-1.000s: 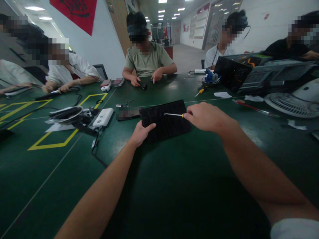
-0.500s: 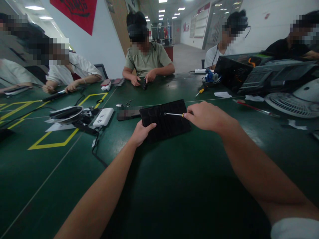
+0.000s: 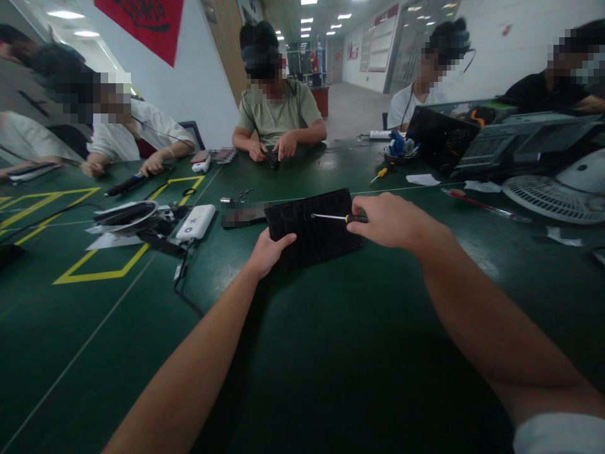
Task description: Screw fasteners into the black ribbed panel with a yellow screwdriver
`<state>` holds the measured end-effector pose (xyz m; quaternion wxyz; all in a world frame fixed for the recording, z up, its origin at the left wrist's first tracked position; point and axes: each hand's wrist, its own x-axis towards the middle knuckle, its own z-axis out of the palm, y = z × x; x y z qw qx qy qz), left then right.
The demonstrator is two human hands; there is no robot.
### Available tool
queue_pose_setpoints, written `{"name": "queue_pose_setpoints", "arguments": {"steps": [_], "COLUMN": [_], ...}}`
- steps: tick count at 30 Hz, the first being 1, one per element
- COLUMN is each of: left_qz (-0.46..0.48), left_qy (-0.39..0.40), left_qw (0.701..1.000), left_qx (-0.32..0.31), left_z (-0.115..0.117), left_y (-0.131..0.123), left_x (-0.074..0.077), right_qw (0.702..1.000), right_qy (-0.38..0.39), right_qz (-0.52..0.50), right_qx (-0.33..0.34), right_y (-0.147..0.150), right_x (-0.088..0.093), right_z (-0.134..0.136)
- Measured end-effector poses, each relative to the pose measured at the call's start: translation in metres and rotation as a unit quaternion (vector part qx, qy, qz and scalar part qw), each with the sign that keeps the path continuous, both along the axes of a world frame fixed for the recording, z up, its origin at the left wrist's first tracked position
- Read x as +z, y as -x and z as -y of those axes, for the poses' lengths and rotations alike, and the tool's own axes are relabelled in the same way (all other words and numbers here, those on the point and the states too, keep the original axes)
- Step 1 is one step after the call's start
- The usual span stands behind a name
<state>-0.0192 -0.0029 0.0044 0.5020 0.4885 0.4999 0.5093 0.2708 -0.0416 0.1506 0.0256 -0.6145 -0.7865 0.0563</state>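
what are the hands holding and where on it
Right hand grips a screwdriver by its handle; left hand holds the black panel at its near edge.

My side of the frame: two arms, both hands bare. Left hand (image 3: 267, 252) and left forearm (image 3: 198, 366) are uncovered all the way to the bottom edge of the view, so any sleeve on that side is out of shot. Right hand (image 3: 390, 221) is bare too, and the right forearm (image 3: 482, 321) is uncovered up to near the elbow. Only clothing visible: a white sleeve (image 3: 558, 435) in the bottom right corner — plain fabric, rounded hem, looks like a short sleeve. The wide lens stretches both forearms — thick near the camera, thin at the wrists. Nails and fine detail: too small to read.
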Motion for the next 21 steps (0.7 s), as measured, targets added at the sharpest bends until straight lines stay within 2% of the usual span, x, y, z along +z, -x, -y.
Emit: {"name": "queue_pose_setpoints", "arguments": {"steps": [21], "left_qz": [0.008], "left_qy": [-0.001], "left_qw": [1.000], "left_qx": [0.001], "left_z": [-0.0001], "left_y": [-0.0007], "left_x": [-0.0005], "right_qw": [0.999], "right_qy": [0.011], "right_qz": [0.049], "right_qx": [-0.007], "right_y": [0.0042], "right_x": [0.0023], "right_z": [0.0038]}}
